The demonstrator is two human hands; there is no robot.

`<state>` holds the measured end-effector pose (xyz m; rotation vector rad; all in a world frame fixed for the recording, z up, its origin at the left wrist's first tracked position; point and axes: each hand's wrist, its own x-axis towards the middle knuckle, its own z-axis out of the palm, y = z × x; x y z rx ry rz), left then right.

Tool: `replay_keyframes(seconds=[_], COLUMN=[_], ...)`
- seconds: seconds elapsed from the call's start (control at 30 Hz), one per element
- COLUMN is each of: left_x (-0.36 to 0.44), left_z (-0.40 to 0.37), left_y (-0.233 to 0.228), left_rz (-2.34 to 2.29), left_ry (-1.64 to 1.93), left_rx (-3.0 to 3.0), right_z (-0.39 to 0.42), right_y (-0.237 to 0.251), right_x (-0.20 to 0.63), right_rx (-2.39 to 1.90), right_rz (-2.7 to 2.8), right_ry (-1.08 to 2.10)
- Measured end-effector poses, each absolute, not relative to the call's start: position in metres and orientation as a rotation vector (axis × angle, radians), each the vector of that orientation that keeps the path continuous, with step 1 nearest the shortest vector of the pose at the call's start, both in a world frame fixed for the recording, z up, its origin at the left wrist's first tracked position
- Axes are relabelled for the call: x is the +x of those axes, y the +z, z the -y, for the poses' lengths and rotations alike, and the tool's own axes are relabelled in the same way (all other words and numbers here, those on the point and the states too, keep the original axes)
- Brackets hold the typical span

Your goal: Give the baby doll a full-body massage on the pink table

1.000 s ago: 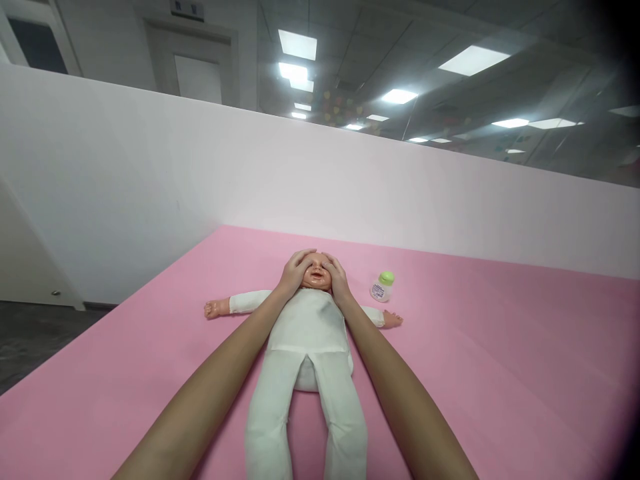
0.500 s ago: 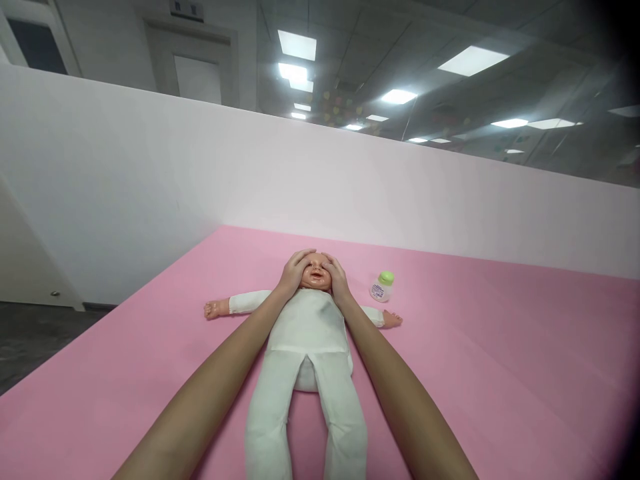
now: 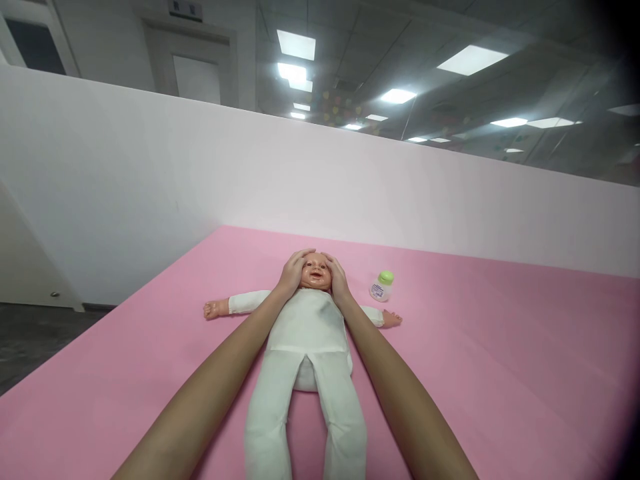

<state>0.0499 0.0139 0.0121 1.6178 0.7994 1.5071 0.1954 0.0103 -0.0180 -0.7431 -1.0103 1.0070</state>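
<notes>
A baby doll (image 3: 307, 333) in a white bodysuit lies on its back on the pink mat (image 3: 500, 360), arms spread and legs toward me. Its head (image 3: 315, 273) is cupped between both my hands. My left hand (image 3: 293, 270) curls around the left side of the head, fingers over the crown. My right hand (image 3: 337, 277) presses against the right side. The doll's eyes and mouth show between my thumbs.
A small white bottle with a green cap (image 3: 382, 286) stands on the mat just right of the doll's head, beyond its outstretched hand (image 3: 393, 319). A pale pink wall panel (image 3: 350, 193) borders the mat at the back. The mat's left edge drops to dark floor (image 3: 30, 340).
My thumbs have slid outward from over the doll's eyes, so its face is now uncovered. Both hands still hold the head.
</notes>
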Motion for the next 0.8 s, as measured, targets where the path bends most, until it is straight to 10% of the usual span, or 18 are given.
replay_keyframes(seconds=[0.8], left_x=[0.0471], left_z=[-0.0083], left_y=[0.0167], left_rz=[-0.803], left_ry=[1.463], left_rx=[1.618], right_z=[-0.0094], right_y=[-0.0177], right_x=[0.1968], right_rx=[-0.749], right_rz=[1.033], right_ry=[1.008])
